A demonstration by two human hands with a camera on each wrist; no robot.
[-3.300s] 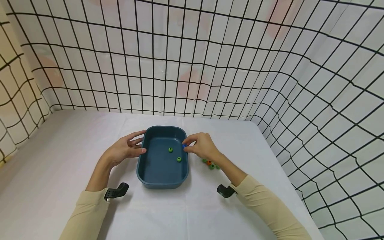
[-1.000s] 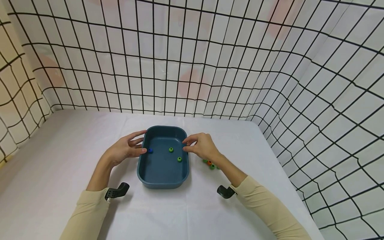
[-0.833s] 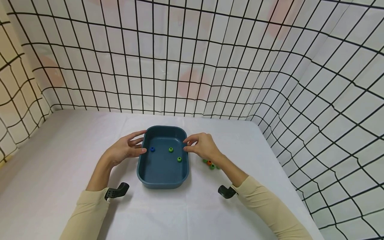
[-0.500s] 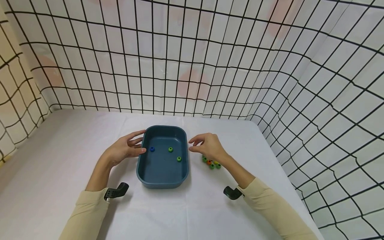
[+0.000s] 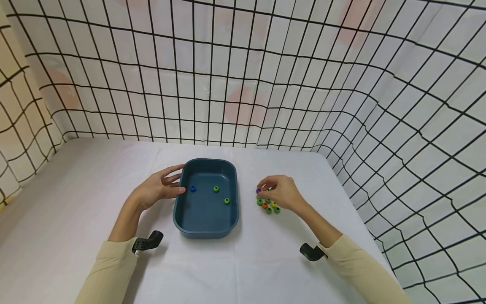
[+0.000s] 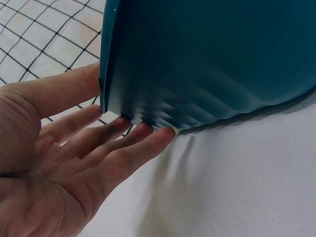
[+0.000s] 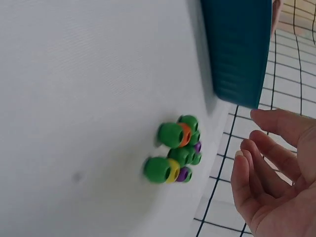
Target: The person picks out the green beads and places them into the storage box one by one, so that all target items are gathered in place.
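Note:
A dark teal plastic tray (image 5: 205, 234) stands on the white cloth, with a blue bead (image 5: 193, 188) and two green beads (image 5: 216, 189) lying apart on its floor. My left hand (image 5: 159, 185) touches the tray's left side. The thumb is at the rim, and the spread fingers (image 6: 138, 150) lie against the outer wall in the left wrist view. My right hand (image 5: 282, 192) hovers at a cluster of several beads (image 7: 171, 135), green, orange, yellow and purple, right of the tray. Its thumb and fingers are loosely bent, with a gap between them and nothing held. They partly cover the cluster's far side.
A black wire grid (image 5: 212, 84) in front of pale sheeting closes off the back and the right side. Black wrist mounts (image 5: 149, 241) stick out from both sleeves over the cloth. The white tablecloth (image 5: 197, 274) spreads under everything.
The blue bead left my right fingers, rolled to the tray's left wall, then settled a little inward. My right hand moved from the tray's right rim rightward to the bead cluster. My left hand stayed.

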